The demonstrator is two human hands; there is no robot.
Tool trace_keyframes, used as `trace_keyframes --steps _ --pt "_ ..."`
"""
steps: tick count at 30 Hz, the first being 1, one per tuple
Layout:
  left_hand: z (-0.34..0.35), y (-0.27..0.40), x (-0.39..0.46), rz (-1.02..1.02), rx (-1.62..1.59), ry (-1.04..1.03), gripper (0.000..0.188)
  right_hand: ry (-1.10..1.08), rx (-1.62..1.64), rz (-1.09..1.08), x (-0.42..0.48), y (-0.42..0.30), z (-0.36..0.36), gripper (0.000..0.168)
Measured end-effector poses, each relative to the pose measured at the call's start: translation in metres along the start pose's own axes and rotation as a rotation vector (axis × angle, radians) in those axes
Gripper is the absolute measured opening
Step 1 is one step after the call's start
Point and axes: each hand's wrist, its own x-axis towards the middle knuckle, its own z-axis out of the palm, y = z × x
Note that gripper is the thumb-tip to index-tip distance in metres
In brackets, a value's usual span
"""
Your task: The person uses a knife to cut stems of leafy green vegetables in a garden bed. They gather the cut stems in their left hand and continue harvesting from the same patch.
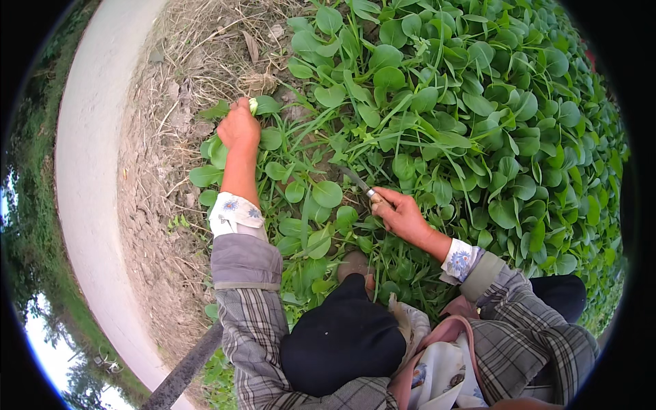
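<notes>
My left hand is closed around a leafy green plant at the bed's left edge; the pale base of its stem shows beside my fingers, and green leaves show below the hand. In my right hand is the wooden handle of a small knife or sickle with a metal ferrule. Its narrow, curved dark blade points up and left, low among the leaves, and the tip is partly hidden. Leafy greens and thin grass blades stand between my two hands.
Dense leafy greens cover the right side. Dry soil with straw borders the bed at the left, and a pale paved path runs beyond it. A dark bar lies at the lower left. My knee and a shoe are close below.
</notes>
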Motion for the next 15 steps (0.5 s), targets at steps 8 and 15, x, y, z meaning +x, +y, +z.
trace_keyframes --steps 8,15 --pt "0.0 -0.019 -0.007 -0.264 -0.334 0.104 0.018 0.002 -0.039 -0.03 -0.002 -0.007 0.002 0.038" --pt "0.036 -0.049 0.003 -0.442 -0.655 0.139 0.031 0.008 -0.148 -0.26 0.023 -0.031 0.014 0.036"
